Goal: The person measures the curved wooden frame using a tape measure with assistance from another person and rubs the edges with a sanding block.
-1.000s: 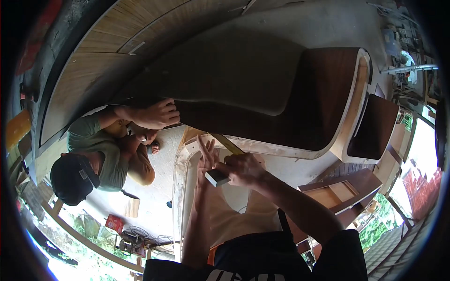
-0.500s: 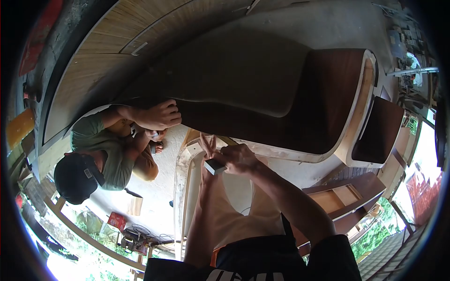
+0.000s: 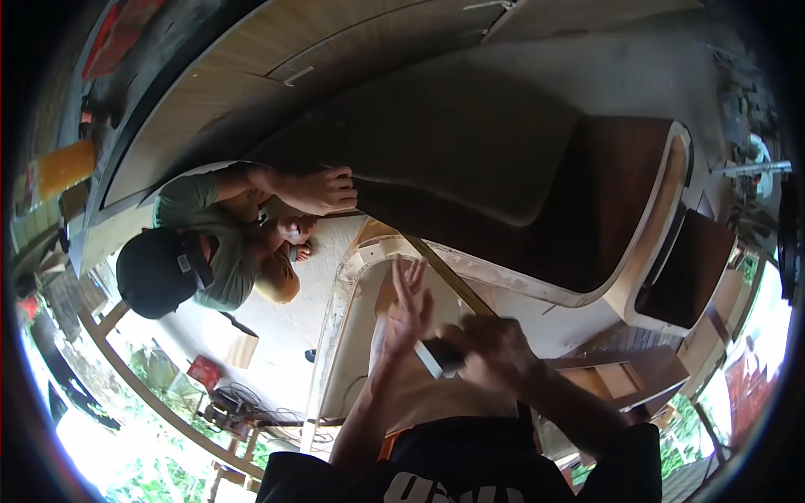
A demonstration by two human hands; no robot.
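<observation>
My right hand point(image 3: 495, 348), slightly blurred, is closed around a boxy grey tape measure point(image 3: 440, 359). A yellow strip, which looks like its blade point(image 3: 449, 277), runs from that hand up and left to the edge of a pale wooden frame point(image 3: 381, 251). Just left of the tape measure, my left hand point(image 3: 408, 310) is open with its fingers stretched out and holds nothing. Beyond both hands lies a large curved panel point(image 3: 470, 226) with a dark brown face and a pale edge.
A co-worker point(image 3: 210, 251) in a cap crouches at the left, one hand point(image 3: 327, 191) on the dark panel's end. A wooden drawer unit point(image 3: 616, 377) stands at the right. A red box point(image 3: 204, 370) and a machine with cables point(image 3: 235, 411) lie at the lower left.
My hands have moved apart; the right one went right and down with the tape measure. More yellow blade shows now. The camera view has shifted, so the surroundings appear further right.
</observation>
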